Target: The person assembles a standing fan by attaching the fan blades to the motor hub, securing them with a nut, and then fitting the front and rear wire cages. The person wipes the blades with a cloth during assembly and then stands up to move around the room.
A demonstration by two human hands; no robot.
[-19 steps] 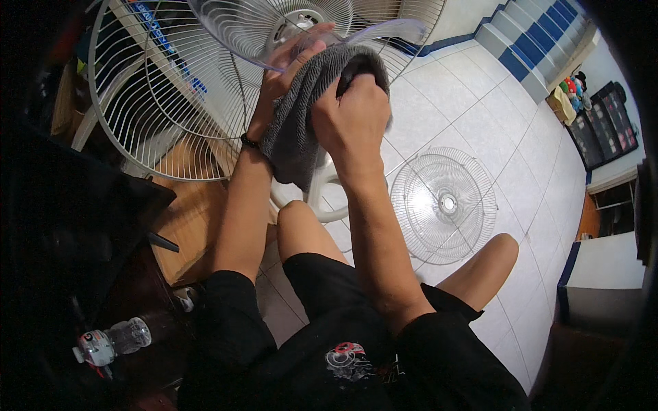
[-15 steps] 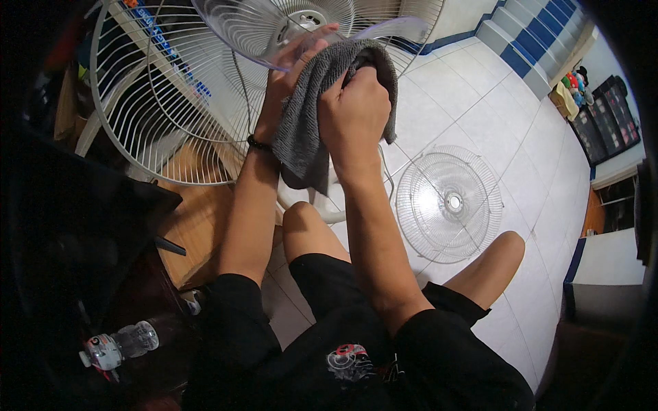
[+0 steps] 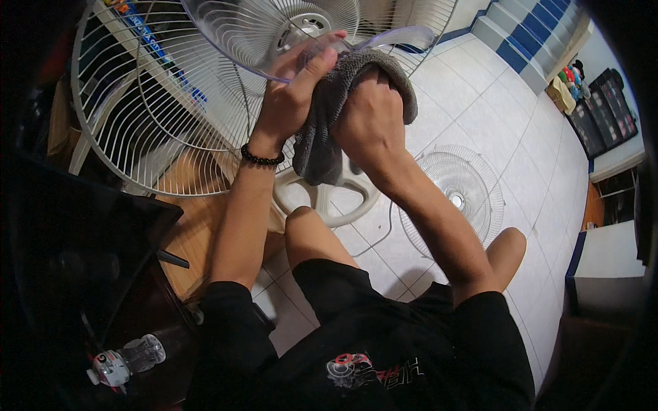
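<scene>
My left hand (image 3: 293, 92) grips a clear, purple-tinted fan blade (image 3: 223, 44) near its hub, thumb on the near side. Bunched in my right hand (image 3: 373, 122) is a grey cloth (image 3: 319, 154), pressed up by the blade where it meets my left fingers. The cloth hides the fingertips of my right hand and part of the blade. Behind the blade stands the fan's white wire rear guard (image 3: 113, 137). Below the cloth, the pale fan base (image 3: 336, 220) rests on the floor.
A round wire front guard (image 3: 480, 179) lies on the white tiles at the right, partly behind my right forearm. A wooden surface (image 3: 184, 236) and a dark panel (image 3: 82, 212) stand at left, with a plastic bottle (image 3: 142, 353) nearby. Blue-and-white stairs (image 3: 524, 41) rise at far right.
My right hand has turned and moved slightly right and down with the cloth, its elbow swinging outward. My left hand keeps its hold on the blade. More of the fan base shows.
</scene>
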